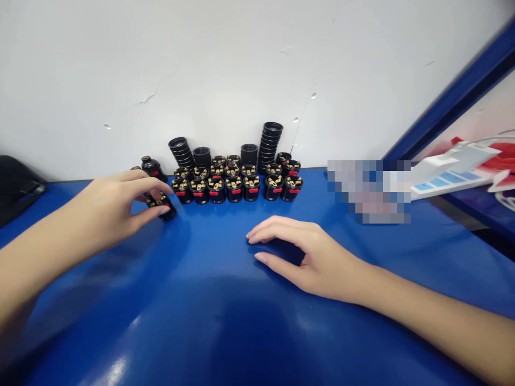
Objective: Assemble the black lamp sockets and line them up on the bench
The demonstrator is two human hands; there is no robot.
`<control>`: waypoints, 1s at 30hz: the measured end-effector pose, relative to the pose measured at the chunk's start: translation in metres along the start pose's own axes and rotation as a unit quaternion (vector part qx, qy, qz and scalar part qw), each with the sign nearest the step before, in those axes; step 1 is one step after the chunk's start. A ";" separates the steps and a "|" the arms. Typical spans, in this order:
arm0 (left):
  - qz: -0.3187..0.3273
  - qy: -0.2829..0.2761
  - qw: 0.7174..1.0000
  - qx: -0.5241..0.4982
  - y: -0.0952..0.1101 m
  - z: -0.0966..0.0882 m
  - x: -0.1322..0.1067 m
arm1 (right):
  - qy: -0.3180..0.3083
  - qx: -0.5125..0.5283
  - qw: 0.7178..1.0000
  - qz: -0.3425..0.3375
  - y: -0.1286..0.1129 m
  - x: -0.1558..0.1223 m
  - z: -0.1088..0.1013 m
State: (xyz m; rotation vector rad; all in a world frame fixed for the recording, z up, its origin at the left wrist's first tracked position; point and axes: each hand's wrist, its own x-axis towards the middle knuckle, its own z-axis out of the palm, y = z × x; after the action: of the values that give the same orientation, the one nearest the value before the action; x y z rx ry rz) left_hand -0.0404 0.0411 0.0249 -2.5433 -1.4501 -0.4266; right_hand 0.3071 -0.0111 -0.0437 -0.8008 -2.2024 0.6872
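Note:
My left hand (110,206) is at the left end of the group, its thumb and fingers closed around a black round electrical socket part (166,213) with brass contacts on top. The fingers hide much of that part. To its right stand several similar black socket parts (216,190) in rows, upright, with brass contacts and red tabs. My right hand (301,252) is over the middle of the table, thumb and fingers apart and slightly curled, holding nothing. Behind my left hand is a black cap-shaped piece (149,165) with a narrower top.
Stacks of black ribbed rings (270,145) stand against the white wall (241,64). The blue table (225,300) runs under everything. A blurred-out patch lies at the right, beside a white object with blue panels (450,179). A dark fabric item (18,187) sits at far left.

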 end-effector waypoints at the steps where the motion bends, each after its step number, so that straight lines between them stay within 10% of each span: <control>1: -0.004 -0.006 1.000 -0.017 0.003 -0.002 -0.001 | 0.000 -0.001 1.000 0.001 0.000 0.000 0.000; 16: -0.025 -0.037 0.931 -0.361 0.061 0.021 -0.011 | 0.025 -0.004 0.999 0.039 0.001 -0.002 0.002; 23: 0.065 0.078 0.992 -0.071 0.049 0.011 0.005 | 0.009 -0.025 0.999 0.041 -0.001 -0.003 0.001; 30: 0.072 0.111 0.981 0.144 0.021 0.015 0.054 | -0.001 -0.029 0.999 0.035 0.001 -0.002 0.002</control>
State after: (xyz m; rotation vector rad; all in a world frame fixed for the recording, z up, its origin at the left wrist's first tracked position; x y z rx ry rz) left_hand 0.0064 0.0783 0.0284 -2.2702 -1.1467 -0.4272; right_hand 0.3070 -0.0120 -0.0458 -0.9122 -2.2134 0.6598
